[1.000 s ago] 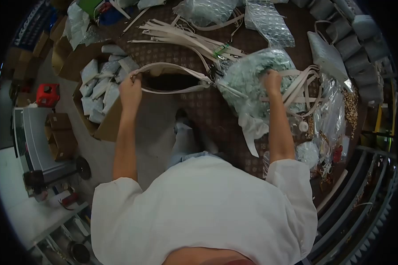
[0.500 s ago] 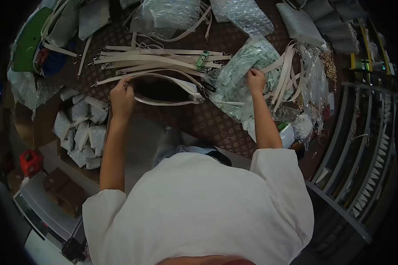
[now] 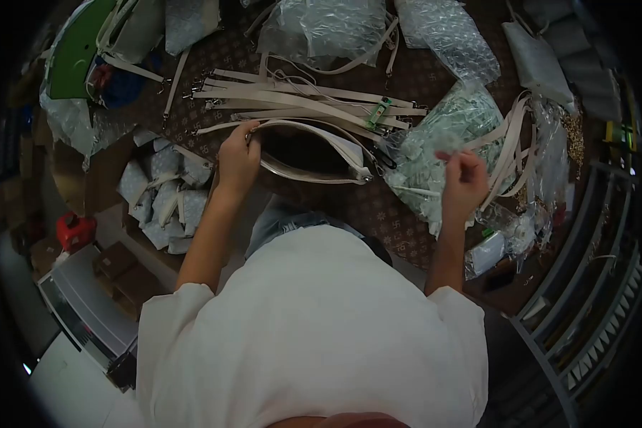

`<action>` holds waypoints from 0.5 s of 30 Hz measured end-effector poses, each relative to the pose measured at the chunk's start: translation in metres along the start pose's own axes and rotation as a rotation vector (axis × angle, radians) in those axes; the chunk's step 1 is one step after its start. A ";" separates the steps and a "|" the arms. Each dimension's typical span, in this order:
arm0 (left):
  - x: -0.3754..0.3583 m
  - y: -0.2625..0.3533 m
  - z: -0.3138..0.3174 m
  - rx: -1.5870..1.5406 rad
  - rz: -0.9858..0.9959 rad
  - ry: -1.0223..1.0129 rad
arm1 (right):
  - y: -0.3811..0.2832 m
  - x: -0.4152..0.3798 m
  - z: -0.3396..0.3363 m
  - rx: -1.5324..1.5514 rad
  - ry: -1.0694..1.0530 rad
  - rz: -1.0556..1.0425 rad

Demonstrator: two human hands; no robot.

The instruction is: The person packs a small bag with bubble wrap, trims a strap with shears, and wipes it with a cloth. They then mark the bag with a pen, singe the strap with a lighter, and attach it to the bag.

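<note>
My left hand [image 3: 240, 158] grips the left end of a pale handbag [image 3: 349, 148], fingers over its rim. The bag's zip is undone and its mouth gapes upward, showing a dark inside. To the right, my right hand [image 3: 465, 178] is closed in a pinch above a clear plastic bag [image 3: 435, 128] full of small pale-green packets. Whatever sits between those fingertips is too small and blurred to name. Behind the handbag lie several cream straps [image 3: 285, 96] with metal clasps, and a small green object [image 3: 379, 112] rests on them.
Bubble-wrapped items [image 3: 328, 32] lie at the back of the patterned table [image 3: 214, 60]. Looped straps [image 3: 513, 146] are right of the packets. Wrapped grey bundles [image 3: 167, 189] fill a box at lower left. A metal rack [image 3: 585, 264] stands at the right.
My right hand has lifted off the packets and drawn back toward me, still pinched. The left hand keeps hold of the handbag. The whole view has shifted rightward.
</note>
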State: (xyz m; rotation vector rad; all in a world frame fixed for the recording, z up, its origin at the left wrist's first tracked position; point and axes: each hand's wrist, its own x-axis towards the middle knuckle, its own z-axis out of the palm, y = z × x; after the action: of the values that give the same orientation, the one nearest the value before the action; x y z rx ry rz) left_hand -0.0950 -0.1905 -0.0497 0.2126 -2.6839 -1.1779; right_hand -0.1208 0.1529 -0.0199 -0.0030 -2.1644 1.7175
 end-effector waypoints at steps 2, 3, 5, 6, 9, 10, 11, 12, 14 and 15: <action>0.002 0.000 -0.003 0.004 -0.001 -0.049 | -0.042 -0.015 0.042 -0.088 -0.337 -0.215; 0.005 0.000 -0.005 0.008 -0.007 -0.082 | -0.055 -0.017 0.063 -0.120 -0.521 -0.321; 0.007 0.001 -0.009 -0.036 0.046 -0.127 | -0.048 -0.026 0.096 -0.507 -0.822 -0.472; 0.008 0.001 -0.012 -0.072 0.081 -0.147 | -0.048 -0.027 0.110 -0.437 -0.764 -0.450; 0.004 -0.018 -0.019 -0.167 0.165 -0.318 | -0.050 0.003 0.133 -0.322 -0.577 -0.344; 0.006 -0.023 -0.022 -0.203 0.237 -0.376 | -0.047 0.023 0.137 -0.325 -0.492 -0.303; 0.005 -0.027 -0.024 -0.203 0.254 -0.432 | -0.042 0.047 0.140 -0.319 -0.499 -0.119; 0.004 -0.030 -0.026 -0.203 0.273 -0.485 | -0.022 0.073 0.141 -0.384 -0.410 -0.102; 0.005 -0.031 -0.027 -0.203 0.282 -0.526 | 0.024 0.119 0.138 -0.463 -0.295 -0.112; 0.007 -0.031 -0.027 -0.213 0.277 -0.531 | 0.044 0.143 0.134 -0.759 -0.171 -0.160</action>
State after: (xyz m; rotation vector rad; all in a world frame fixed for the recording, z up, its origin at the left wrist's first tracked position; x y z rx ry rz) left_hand -0.0935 -0.2317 -0.0544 -0.5636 -2.8387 -1.5858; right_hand -0.3031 0.0710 -0.0446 0.1149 -2.7214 0.7557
